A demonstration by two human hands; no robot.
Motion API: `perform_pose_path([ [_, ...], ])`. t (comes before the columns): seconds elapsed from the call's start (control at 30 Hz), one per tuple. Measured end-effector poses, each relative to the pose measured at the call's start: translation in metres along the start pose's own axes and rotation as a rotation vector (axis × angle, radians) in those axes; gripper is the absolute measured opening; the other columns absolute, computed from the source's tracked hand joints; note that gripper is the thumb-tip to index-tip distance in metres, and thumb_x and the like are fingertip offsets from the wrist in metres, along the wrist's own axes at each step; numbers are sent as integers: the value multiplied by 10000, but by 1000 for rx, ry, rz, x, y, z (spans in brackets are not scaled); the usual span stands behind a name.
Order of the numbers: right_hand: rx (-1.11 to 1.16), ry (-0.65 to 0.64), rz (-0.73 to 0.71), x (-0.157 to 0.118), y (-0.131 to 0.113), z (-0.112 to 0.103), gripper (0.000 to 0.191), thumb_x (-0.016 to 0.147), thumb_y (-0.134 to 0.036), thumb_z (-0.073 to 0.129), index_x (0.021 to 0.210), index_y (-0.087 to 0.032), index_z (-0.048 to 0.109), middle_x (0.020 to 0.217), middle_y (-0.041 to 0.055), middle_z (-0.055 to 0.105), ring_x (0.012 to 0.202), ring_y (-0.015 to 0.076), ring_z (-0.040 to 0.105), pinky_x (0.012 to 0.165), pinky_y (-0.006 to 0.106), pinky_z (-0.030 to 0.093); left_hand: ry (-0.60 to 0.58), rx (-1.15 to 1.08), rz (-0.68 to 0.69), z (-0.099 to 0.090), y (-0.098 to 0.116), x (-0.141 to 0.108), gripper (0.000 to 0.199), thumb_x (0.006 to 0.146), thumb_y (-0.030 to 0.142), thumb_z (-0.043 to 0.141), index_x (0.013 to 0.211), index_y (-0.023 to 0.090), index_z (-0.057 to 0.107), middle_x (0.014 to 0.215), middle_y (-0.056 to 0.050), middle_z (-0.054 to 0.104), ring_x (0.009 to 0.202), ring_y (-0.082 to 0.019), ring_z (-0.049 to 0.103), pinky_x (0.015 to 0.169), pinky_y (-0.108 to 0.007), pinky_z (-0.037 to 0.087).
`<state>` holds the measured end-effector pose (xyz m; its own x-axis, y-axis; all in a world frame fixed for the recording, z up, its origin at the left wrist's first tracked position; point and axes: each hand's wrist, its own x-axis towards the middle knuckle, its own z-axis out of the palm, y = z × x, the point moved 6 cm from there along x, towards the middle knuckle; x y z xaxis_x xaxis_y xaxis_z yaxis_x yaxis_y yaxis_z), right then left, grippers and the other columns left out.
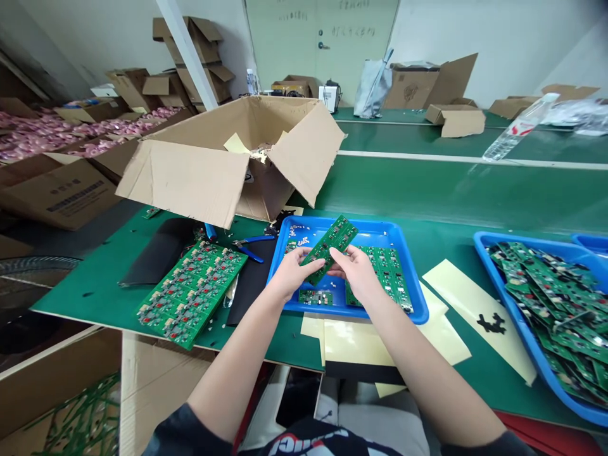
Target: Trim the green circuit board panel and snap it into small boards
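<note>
Both hands grip one green circuit board strip (336, 238), tilted above a blue tray (380, 229). My left hand (292, 273) pinches its lower left end, thumb on top. On its right edge, my right hand (355, 269) closes with thumb and fingers. Inside the tray, a larger circuit board panel (387, 269) lies at the right, partly behind my right hand. A small circuit board piece (316, 297) rests near the tray's front edge, with small pale bits in the back left corner.
Left of the tray lie a panel with red parts (194, 288) and blue-handled cutters (256, 248). An open cardboard box (190, 174) stands behind. At right, another blue tray (494, 239) holds piled boards. Yellowish sheets (361, 342) lie in front, and a water bottle (520, 130) leans behind.
</note>
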<state>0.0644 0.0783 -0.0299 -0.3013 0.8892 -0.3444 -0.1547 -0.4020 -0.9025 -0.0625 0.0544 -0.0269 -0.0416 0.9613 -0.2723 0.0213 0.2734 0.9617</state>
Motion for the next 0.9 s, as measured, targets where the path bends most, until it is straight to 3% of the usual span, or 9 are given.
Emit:
perform_pose_path([
  [0.1,-95,1,37,2,-1,-13,385,708,-429,626,805,-118,421,787,65,576,697,160,591,636,300,518,-130,-3,-33,2,6,-10,419,691,330,662,1001,62,573,941,-105,603,788,-152,581,709,-266,482],
  [0.13,-176,43,13,3,-5,-22,418,702,-457,624,860,-119,438,840,79,579,733,170,592,651,314,516,-155,46,-43,0,10,-13,397,690,318,663,983,62,586,926,-100,607,789,-151,582,712,-258,481],
  [0.2,-388,63,-149,6,-23,-34,484,720,-439,614,1074,-146,463,1017,78,564,865,160,572,747,314,497,-229,175,-36,-1,18,-17,359,700,325,650,950,71,605,925,-91,607,831,-156,579,745,-250,471],
  [0.27,-639,-34,-333,7,-41,-33,507,727,-382,614,1177,-193,477,1118,43,535,969,143,528,864,306,437,-288,293,-5,-2,27,-20,326,710,344,633,914,90,625,914,-73,607,837,-150,572,744,-234,459],
  [0.33,-833,-146,-403,7,-48,-26,503,715,-354,619,1186,-219,504,1168,21,513,1012,155,503,889,312,402,-262,378,-5,-4,32,-18,297,701,340,632,873,99,638,865,-59,608,790,-139,568,694,-219,449],
  [0.4,-956,-166,-404,8,-51,-20,466,703,-347,626,1140,-213,536,1171,15,514,1022,172,498,867,314,395,-170,451,-16,-7,33,-14,289,687,344,633,837,97,640,817,-56,605,741,-137,566,636,-217,437],
  [0.5,-1031,-97,-381,10,-51,-15,380,685,-347,646,1018,-183,563,1053,2,569,952,162,523,806,287,392,-72,562,4,-11,31,-9,303,667,393,635,743,100,633,727,-41,591,659,-125,546,556,-209,397],
  [0.63,-1052,-33,-318,13,-43,-12,323,660,-349,678,905,-171,566,883,-16,595,813,145,535,702,261,380,-46,680,4,-13,22,-3,328,654,449,628,670,121,644,642,-25,568,594,-120,511,503,-221,343],
  [0.9,-1129,81,-295,19,-38,-13,326,658,-355,689,906,-164,595,909,14,600,828,181,536,711,283,369,-55,783,-94,-17,23,9,312,650,421,641,663,109,658,624,-37,565,556,-123,490,503,-243,324],
])
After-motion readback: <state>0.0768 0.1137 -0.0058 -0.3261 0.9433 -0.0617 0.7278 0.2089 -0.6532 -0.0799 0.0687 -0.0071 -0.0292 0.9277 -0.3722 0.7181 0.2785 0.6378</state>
